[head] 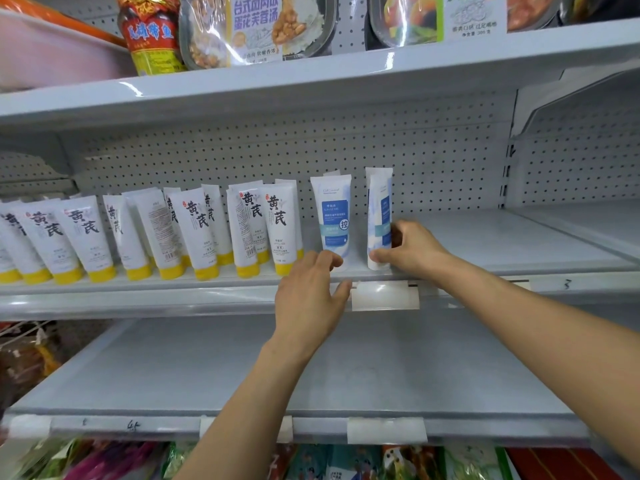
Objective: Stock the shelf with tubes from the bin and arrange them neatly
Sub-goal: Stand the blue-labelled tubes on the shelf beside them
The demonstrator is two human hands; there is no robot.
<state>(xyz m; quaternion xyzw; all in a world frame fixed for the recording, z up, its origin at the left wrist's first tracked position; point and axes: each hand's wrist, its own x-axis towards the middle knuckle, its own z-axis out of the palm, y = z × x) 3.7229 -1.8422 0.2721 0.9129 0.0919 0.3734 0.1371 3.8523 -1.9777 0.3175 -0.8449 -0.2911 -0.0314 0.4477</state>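
My right hand [408, 247] pinches the end tube [379, 216] low, standing edge-on on the shelf [485, 237]. My left hand [311, 292], fingers loose and holding nothing, sits at the foot of the next tube [332, 216]. I reckon a hasty twist could topple either tube, perhaps into the yellow-capped row [207, 233].

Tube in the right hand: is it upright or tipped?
Upright. The tube stands on end on the shelf, held low by the right hand.
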